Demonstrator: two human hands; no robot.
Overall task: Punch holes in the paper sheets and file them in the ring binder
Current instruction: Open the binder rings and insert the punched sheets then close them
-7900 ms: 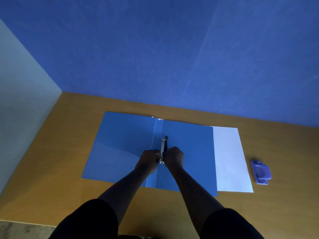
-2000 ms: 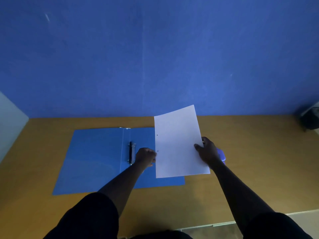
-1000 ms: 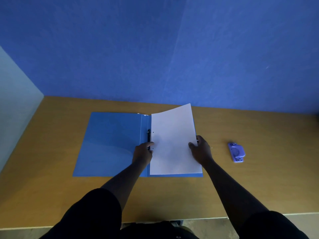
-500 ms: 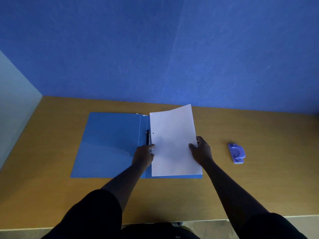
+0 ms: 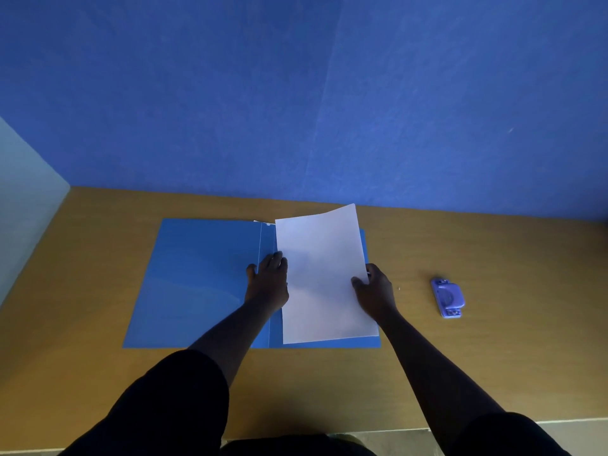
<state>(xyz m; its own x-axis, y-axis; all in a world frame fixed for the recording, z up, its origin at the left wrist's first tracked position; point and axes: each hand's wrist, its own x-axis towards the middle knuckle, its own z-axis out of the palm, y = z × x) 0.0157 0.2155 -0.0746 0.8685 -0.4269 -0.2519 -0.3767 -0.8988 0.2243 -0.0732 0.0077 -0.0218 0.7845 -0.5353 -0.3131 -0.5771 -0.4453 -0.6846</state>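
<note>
In the head view, the only one given, an open blue ring binder (image 5: 197, 284) lies flat on the wooden table (image 5: 493, 357), and a white paper sheet (image 5: 324, 274) rests over its right-hand half, its far right corner curling up off the cover. The left hand (image 5: 268, 281) lies flat and spread, palm down, over the binder's spine and the sheet's left margin, pressing there and covering the rings, so whether the punched holes sit on them cannot be told. The right hand (image 5: 373, 289) pinches the sheet's right edge about midway, fingers on top and the thumb apparently beneath. A small purple hole punch (image 5: 448, 297) sits well apart to the right, untouched. The sheet looks light, thin and floppy, as that lifted corner suggests; it will likely sag if carried by one edge, slide readily on the slick plastic cover, and tear at its holes if tugged sideways against the rings. It seems best held at two opposite edges, near their middles, and pressed down close to the margin when seating it. The binder appears thin and flexible but lies flat, steadied well enough by a palm on its spine.
</note>
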